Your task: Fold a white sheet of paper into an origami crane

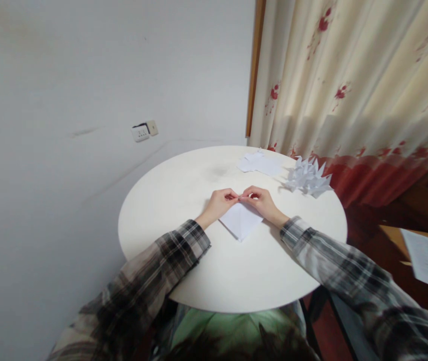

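Note:
A sheet of white paper (241, 223) lies on the round white table, one corner pointing toward me and a faint crease down its middle. My left hand (221, 201) pinches its far corner between thumb and fingers. Close beside it, almost touching, my right hand (257, 199) pinches the same far part of the paper. The fingertips cover that corner, so its exact fold is hidden.
A pile of folded white paper shapes with pointed tips (307, 176) stands at the table's (154, 210) right rim. Flat white paper sheets (261, 163) lie at the back. The wall with a socket (140, 133) is to the left; a patterned curtain (334, 90) hangs behind on the right.

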The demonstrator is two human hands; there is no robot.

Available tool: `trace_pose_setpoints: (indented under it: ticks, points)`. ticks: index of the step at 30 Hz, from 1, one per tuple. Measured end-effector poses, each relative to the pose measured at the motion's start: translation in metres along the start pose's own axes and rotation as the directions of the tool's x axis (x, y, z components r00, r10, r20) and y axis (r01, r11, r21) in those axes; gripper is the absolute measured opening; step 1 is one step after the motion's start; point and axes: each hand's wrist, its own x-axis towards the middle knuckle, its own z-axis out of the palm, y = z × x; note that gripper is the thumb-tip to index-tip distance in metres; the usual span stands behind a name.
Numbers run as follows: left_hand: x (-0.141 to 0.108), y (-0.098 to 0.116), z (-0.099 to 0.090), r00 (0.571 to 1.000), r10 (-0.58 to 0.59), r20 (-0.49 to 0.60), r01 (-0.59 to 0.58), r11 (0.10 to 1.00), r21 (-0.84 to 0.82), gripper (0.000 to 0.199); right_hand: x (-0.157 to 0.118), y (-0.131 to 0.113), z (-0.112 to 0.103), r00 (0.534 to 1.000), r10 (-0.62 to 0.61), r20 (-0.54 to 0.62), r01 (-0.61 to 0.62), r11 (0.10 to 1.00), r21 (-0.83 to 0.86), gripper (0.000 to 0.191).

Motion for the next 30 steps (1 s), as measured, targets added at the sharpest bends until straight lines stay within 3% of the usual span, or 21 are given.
trace_pose_setpoints:
  ticks: [15, 21, 27, 30]
  points:
    - [0.000, 0.000, 0.000, 1.000, -0.023, 0.005, 0.024, 0.999, -0.040, 0.014, 0.001, -0.002, -0.001, 1.000, 0.001, 0.018, 0.000, 0.999, -0.052, 0.015]
    - [0.002, -0.003, -0.001, 0.995, -0.046, 0.089, 0.044, 0.999, 0.021, 0.017, 0.003, 0.004, -0.003, 1.000, 0.006, 0.015, -0.005, 0.998, -0.061, 0.016]
    - [0.005, -0.002, -0.005, 0.999, -0.017, -0.039, 0.021, 0.996, 0.092, 0.019, 0.004, 0.010, -0.001, 0.983, 0.177, 0.040, -0.177, 0.984, -0.002, 0.025]
    - [0.006, -0.002, -0.006, 0.998, -0.055, -0.040, 0.057, 0.996, 0.062, 0.022, 0.004, 0.009, -0.003, 0.985, 0.171, 0.027, -0.170, 0.985, -0.040, 0.026]
